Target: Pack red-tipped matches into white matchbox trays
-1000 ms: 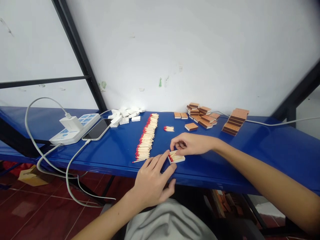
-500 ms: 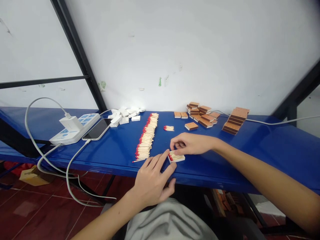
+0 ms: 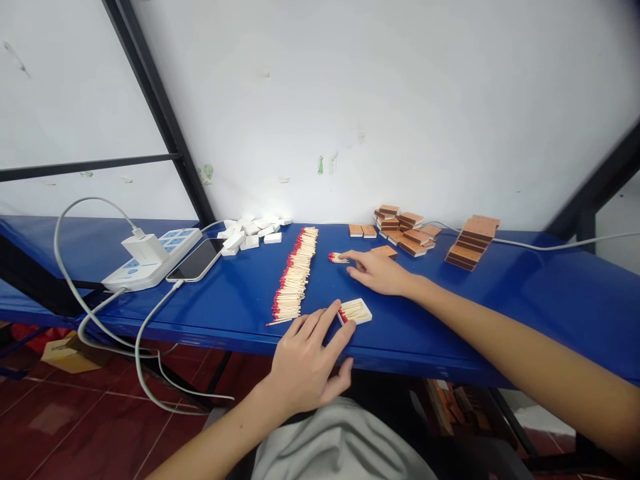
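Red-tipped matches (image 3: 335, 258) lie in a small cluster on a blue tabletop (image 3: 400, 340), a person's right hand (image 3: 379, 272) at their bare ends, forefinger extended and other fingers loosely curled — whether it pinches any stick cannot be told. Nearer the table's front edge, the left hand (image 3: 306, 363) lies with fingers loosely spread, two tips touching a white matchbox tray (image 3: 369, 313) but not closed around it. More matches lie inside the tray, heads toward that hand. To its left runs a long row of matches (image 3: 294, 277). Beyond the right hand, orange-topped matchboxes (image 3: 413, 247) sit heaped against the wall — small white boxes (image 3: 250, 232) and a smartphone (image 3: 197, 260) at left.
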`<state>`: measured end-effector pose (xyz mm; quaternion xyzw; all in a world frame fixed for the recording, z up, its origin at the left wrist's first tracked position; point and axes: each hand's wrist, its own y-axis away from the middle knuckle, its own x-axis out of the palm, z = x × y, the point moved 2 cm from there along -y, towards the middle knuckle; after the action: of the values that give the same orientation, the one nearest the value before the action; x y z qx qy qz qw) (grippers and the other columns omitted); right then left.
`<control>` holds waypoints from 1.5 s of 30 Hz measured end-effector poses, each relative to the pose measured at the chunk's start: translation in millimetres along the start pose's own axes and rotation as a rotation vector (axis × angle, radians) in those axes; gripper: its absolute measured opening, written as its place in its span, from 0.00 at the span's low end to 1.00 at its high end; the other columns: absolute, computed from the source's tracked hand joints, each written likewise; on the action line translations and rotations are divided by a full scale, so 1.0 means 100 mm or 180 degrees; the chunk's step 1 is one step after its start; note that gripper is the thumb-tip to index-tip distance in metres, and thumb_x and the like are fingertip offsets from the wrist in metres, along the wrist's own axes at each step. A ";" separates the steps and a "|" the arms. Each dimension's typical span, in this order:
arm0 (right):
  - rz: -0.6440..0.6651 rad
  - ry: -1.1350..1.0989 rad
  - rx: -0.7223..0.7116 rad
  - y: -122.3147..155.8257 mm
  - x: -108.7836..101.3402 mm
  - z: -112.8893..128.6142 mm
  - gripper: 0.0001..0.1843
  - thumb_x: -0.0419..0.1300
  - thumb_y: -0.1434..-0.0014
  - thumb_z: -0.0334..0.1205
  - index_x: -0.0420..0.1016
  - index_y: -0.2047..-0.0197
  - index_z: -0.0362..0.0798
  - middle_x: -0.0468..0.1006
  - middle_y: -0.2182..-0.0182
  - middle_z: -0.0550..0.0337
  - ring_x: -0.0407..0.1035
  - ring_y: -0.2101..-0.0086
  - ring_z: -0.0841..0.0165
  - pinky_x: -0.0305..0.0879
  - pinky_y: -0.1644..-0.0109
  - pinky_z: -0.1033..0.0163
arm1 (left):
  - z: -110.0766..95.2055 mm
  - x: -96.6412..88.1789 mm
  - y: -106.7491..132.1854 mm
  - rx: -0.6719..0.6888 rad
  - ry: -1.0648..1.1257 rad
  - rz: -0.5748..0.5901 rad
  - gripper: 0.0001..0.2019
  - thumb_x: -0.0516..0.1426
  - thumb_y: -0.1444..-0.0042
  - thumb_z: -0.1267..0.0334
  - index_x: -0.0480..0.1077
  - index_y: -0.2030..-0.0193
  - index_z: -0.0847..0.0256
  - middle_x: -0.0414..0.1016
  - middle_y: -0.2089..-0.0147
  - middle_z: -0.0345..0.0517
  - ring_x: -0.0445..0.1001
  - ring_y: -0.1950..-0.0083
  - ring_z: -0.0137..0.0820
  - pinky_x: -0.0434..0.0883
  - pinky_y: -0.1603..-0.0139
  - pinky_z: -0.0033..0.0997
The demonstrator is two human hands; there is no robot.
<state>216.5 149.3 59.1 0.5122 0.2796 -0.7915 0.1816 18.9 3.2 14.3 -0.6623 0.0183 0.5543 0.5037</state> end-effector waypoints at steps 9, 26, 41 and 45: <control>0.0048 0.0586 0.0315 -0.09 0.06 0.06 0.29 0.50 0.31 0.43 0.61 0.29 0.44 0.82 0.53 0.46 0.76 0.56 0.55 0.64 0.54 0.58 | -0.01 0.00 0.00 0.0017 -0.0046 -0.0008 0.25 0.55 0.42 0.58 0.69 0.38 0.60 0.68 0.34 0.61 0.73 0.43 0.47 0.72 0.48 0.45; 0.0041 0.0393 0.0135 -0.05 0.05 0.08 0.21 0.52 0.32 0.37 0.74 0.39 0.48 0.80 0.69 0.58 0.71 0.69 0.66 0.56 0.64 0.64 | -0.01 0.02 0.01 0.0037 -0.0108 -0.0123 0.25 0.55 0.43 0.58 0.69 0.38 0.60 0.67 0.33 0.60 0.72 0.43 0.47 0.71 0.48 0.44; -0.0061 0.0050 0.0148 -0.06 0.06 0.04 0.08 0.56 0.34 0.38 0.77 0.57 0.47 0.72 0.75 0.64 0.63 0.75 0.71 0.50 0.68 0.66 | -0.01 0.03 0.01 0.0024 -0.0095 -0.0152 0.25 0.56 0.43 0.58 0.70 0.38 0.60 0.69 0.34 0.59 0.73 0.44 0.46 0.71 0.47 0.44; -0.0029 0.0039 0.0133 -0.06 0.05 0.03 0.06 0.56 0.34 0.36 0.75 0.58 0.47 0.72 0.75 0.64 0.63 0.75 0.71 0.49 0.68 0.66 | -0.01 0.03 0.02 0.0059 -0.0092 -0.0183 0.25 0.55 0.43 0.58 0.70 0.38 0.60 0.69 0.35 0.59 0.73 0.44 0.46 0.71 0.48 0.43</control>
<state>208.9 151.5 57.1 0.5195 0.2664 -0.7948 0.1656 19.7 3.9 10.7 -0.6498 -0.0029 0.5489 0.5258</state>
